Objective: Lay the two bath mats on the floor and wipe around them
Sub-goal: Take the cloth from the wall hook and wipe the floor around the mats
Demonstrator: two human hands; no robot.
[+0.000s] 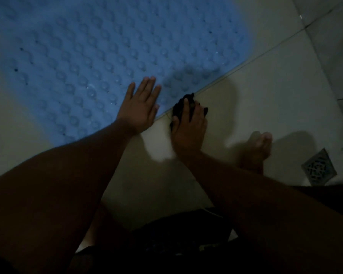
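Note:
A blue bath mat [99, 48] with rows of round bumps lies flat on the pale tiled floor, filling the upper left of the view. My left hand [140, 107] rests palm down on the mat's near edge, fingers spread. Just to its right, my right hand [189, 127] presses a dark cloth [179, 106] against the floor tile right beside the mat's edge. Only this one mat is in view.
A square metal floor drain [318, 168] sits at the right. My bare foot [256, 150] stands on the tile between the cloth and the drain. A grout line [275, 46] runs diagonally along the mat's edge. The scene is dim.

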